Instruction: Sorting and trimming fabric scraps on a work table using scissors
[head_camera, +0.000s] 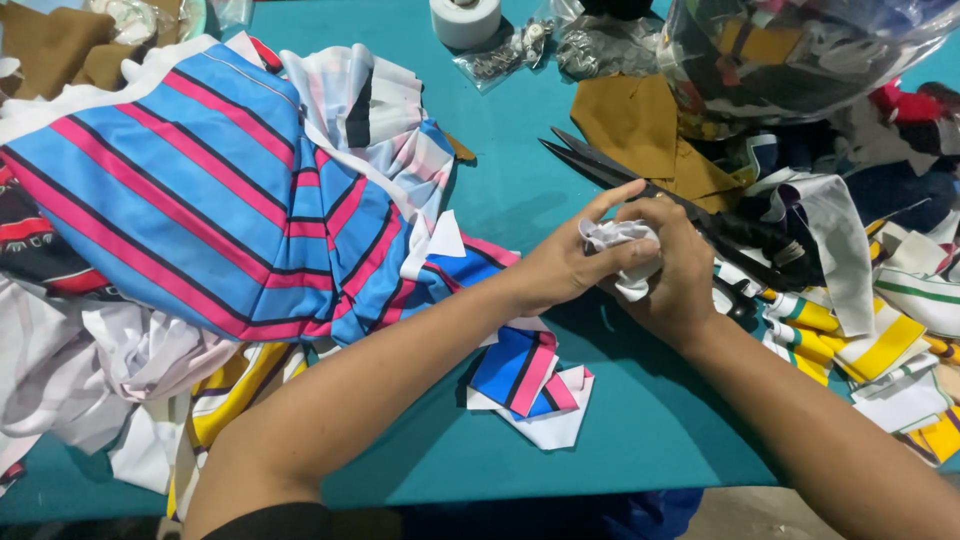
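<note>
At nine o'clock of my hands lies the big blue fabric panel with pink and black stripes (200, 200), heaped over white and yellow pieces. Just below my forearms, at about seven o'clock, sits a small blue-and-pink striped offcut with white edging (530, 385) on the teal table top (620, 430).

My left hand (570, 262) pinches the small crumpled white scrap of cloth (618, 240), thumb laid across it, forefinger raised. My right hand (675, 270) is curled round the same scrap from the far side, its fingers closed on it. So the scrap sits between both hands, over the table's middle.

To do this well, I judge I should keep the scrap taut between the two pinches and work its edge out flat, not bunch it further.

At two o'clock, touching my right knuckles, lie the long black-handled tailor's shears (640, 185), blades open; I'd mind those points. At three o'clock spreads a heap of white and yellow striped strips (860, 330).
</note>
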